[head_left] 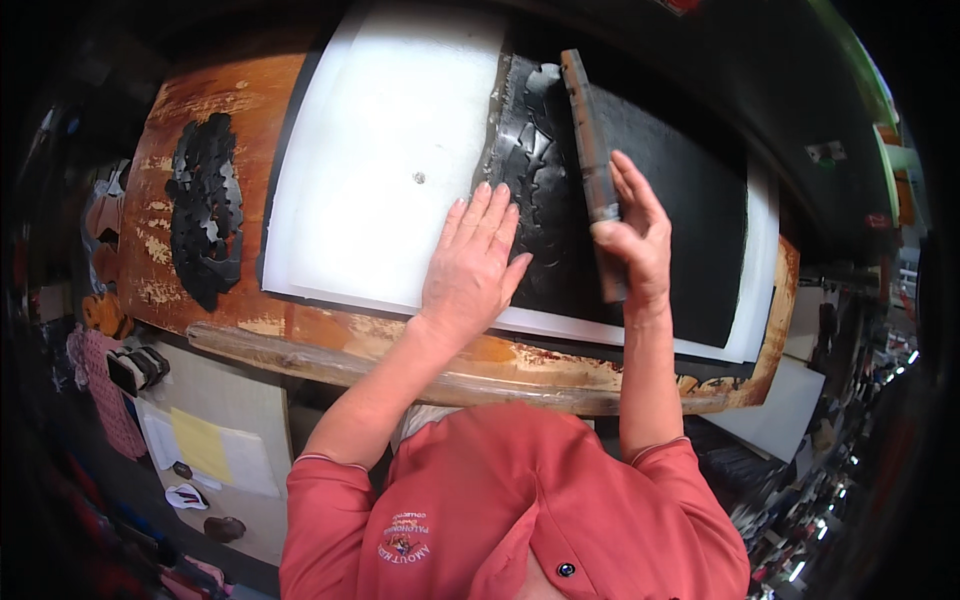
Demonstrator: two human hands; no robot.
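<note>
My right hand (640, 232) grips a long, narrow cutting die (590, 150) by its near part, thumb on one side and fingers on the other. The die is grey-brown with notches along its edge and stands tilted on its side over a black leather-like sheet (680, 190). Flat and with fingers stretched out, my left hand (470, 262) rests at the sheet's left edge, partly over the white cutting board (370, 150). Between my hands the strip of sheet (535, 150) has cut outlines and raised, curled bits. What lies under my left palm is hidden.
Black cut scraps (207, 205) lie in a heap on the worn wooden table (275, 125) at the left. A rounded wooden rail (400, 375) runs along the near edge. A dark machine part (800, 110) overhangs the far right. Papers (205, 450) lie on a lower surface at the left.
</note>
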